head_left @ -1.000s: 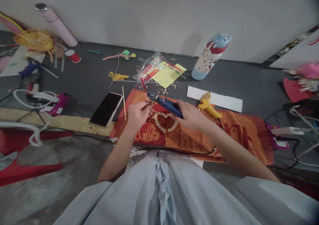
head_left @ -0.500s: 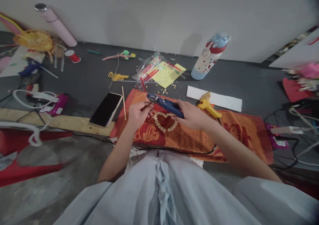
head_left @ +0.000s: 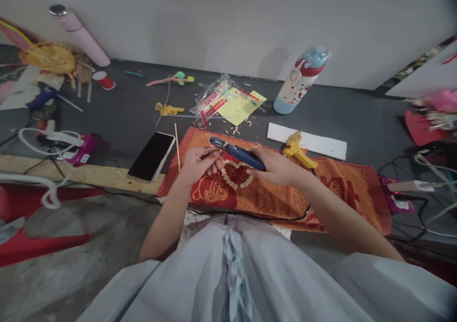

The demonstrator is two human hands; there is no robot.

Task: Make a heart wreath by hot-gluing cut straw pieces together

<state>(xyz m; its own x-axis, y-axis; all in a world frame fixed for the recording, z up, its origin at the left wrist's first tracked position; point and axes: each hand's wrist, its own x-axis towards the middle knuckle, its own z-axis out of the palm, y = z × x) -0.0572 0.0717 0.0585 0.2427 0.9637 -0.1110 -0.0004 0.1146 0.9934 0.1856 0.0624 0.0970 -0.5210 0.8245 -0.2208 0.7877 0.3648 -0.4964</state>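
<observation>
view: the scene is seen from the head camera.
towel lettering: a script-like pattern is worked into the orange and red towel (head_left: 271, 200); it cannot be read for certain.
bottle print: red and blue dots and a cartoon figure are borne by the bottle (head_left: 300, 86); any wording is too small to be read.
box label: a small white label is carried by the purple box (head_left: 84, 151) at the left; its text cannot be made out.
right hand: the dark blue tool (head_left: 240, 152) is gripped by the right hand (head_left: 276, 166), fingers wrapped about its near end.
left hand: thumb and forefinger of the left hand (head_left: 200, 165) are drawn together near the tool's tip; whether anything is pinched cannot be told.
heart outline: the pale heart outline (head_left: 226, 177) is laid on the towel, below the tool and between the hands.
beside the right hand: a yellow glue gun (head_left: 300, 154) is rested partly on the towel, near a white strip (head_left: 321, 143).
surface: the dark table (head_left: 132, 108) is edged with bare wood (head_left: 114, 172); a phone (head_left: 152, 156) is laid across that edge.
room: the table is backed by a plain grey wall (head_left: 228, 22); a grey floor (head_left: 93, 274) is seen below.
</observation>
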